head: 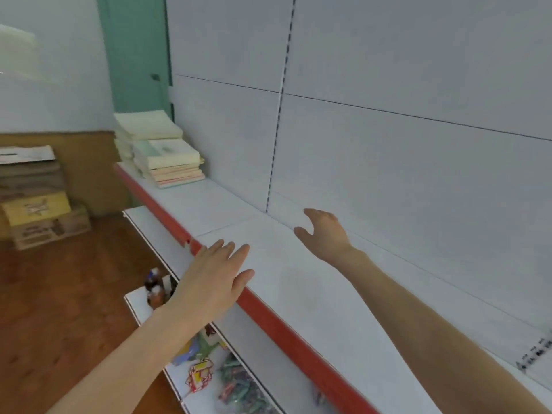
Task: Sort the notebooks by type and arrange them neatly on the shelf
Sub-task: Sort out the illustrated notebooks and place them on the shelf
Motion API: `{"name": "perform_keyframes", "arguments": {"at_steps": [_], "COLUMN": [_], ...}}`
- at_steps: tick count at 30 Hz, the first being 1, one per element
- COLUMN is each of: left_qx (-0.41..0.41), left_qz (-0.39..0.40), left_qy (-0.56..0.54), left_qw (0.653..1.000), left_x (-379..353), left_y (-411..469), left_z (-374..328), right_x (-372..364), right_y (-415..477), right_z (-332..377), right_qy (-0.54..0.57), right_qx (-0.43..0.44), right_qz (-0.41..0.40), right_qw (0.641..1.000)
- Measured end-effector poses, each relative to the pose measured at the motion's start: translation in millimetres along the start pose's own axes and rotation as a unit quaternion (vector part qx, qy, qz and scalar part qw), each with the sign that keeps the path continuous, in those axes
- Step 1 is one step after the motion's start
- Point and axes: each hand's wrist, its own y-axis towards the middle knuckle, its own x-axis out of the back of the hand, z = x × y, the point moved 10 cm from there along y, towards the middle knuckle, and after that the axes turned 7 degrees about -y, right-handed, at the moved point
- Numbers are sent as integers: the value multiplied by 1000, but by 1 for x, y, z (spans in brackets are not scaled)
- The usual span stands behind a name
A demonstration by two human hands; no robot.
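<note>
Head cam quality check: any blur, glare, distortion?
Head view: light soft and even, faint shadows; slotted upright bows from wide-angle distortion; notebooks far left soft, covers unreadable; left hand and right hand slightly smeared.

Bare left forearm, bare right forearm, bare left grip, bare right grip

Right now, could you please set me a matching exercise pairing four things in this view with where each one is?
1. left hand
2. right hand
3. notebooks
4. cardboard boxes

A. stacked at the far end of the shelf
B. on the wooden floor
C. over the red front edge
D. above the shelf, nearer the back panel

Pairs: 1-C, 2-D, 3-A, 4-B.
</note>
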Motion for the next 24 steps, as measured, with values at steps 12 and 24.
{"name": "perform_keyframes", "arguments": {"at_steps": [12,24], "left_qx": [68,168], "left_qz": [-64,-75], "left_qy": [97,47], "left_qw": [991,982], "left_x": [52,82], "left_y": [85,143], "left_z": [269,518], "right_x": [-83,-175], "right_y": [228,418], "right_z": [223,414], "right_qy": [32,26], "right_qx": [121,140], "right_qz": [-3,16], "right_qw": [992,990]}}
